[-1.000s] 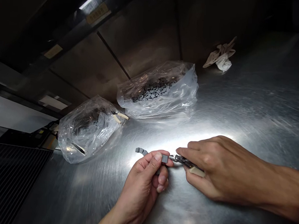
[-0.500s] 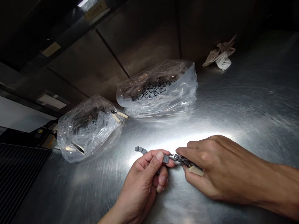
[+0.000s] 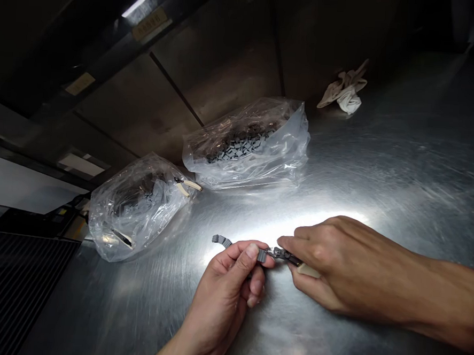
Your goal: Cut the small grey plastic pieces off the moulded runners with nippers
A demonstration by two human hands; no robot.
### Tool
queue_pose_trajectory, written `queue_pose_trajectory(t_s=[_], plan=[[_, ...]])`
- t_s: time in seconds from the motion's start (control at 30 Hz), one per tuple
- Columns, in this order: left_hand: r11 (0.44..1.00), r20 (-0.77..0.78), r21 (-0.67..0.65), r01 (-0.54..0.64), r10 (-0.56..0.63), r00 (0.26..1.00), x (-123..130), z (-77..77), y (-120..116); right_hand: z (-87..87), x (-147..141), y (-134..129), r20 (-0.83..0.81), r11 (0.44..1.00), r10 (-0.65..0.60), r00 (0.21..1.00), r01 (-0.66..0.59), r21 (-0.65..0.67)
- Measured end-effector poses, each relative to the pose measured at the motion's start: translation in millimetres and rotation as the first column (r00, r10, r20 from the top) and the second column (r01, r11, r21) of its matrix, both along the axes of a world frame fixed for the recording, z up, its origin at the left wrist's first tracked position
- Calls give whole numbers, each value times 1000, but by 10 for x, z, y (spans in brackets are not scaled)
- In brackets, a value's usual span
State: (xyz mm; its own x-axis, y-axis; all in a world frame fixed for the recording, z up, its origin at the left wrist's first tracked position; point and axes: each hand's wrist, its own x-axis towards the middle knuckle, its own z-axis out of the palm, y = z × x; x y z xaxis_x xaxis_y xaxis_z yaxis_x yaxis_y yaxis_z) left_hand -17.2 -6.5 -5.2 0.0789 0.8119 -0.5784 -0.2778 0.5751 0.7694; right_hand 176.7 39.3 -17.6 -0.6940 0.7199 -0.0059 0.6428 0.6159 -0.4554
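Note:
Between thumb and fingers, my left hand [image 3: 232,287] pinches a small grey ribbed piece [image 3: 261,255]. More grey ribbed pieces [image 3: 222,241] stick out in a short curved row on the far side of that hand. Whether the row joins the pinched piece is hidden by my fingers. My right hand [image 3: 331,269] is wrapped round cutting pliers [image 3: 307,269] with cream handles. The pliers' dark jaws point left and are at the right end of the grey piece. The fingers hide much of the handles.
A clear plastic bag [image 3: 257,173] of small grey pieces stands behind my hands. Left of it lies another bag [image 3: 137,225] with grey pieces, two cream-handled tools on it. A crumpled cloth [image 3: 349,100] rests at the back of the metal table [image 3: 400,193].
The plier jaws are slightly nearer the right end of the grey piece. Both hands keep their grips, and the whole view has shifted a little.

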Motion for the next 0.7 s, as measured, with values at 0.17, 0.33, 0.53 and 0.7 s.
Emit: queue_pose_trajectory(t_s=[0.17,0.33,0.53,0.7], plan=[[1000,6,0,-7,7,1000,14,4,5,-16,5,-2,4,1000,-4,1000,4,31],[1000,0,-5,-6,6,1000,22,2,12,-18,13,-10,5,999,0,1000,0,45],[1000,-4,1,7,-7,1000,7,-2,8,-17,6,-2,4,1000,6,1000,-6,17],[1000,-4,0,12,-12,1000,11,4,12,13,3,13,14,999,17,1000,-16,-47]])
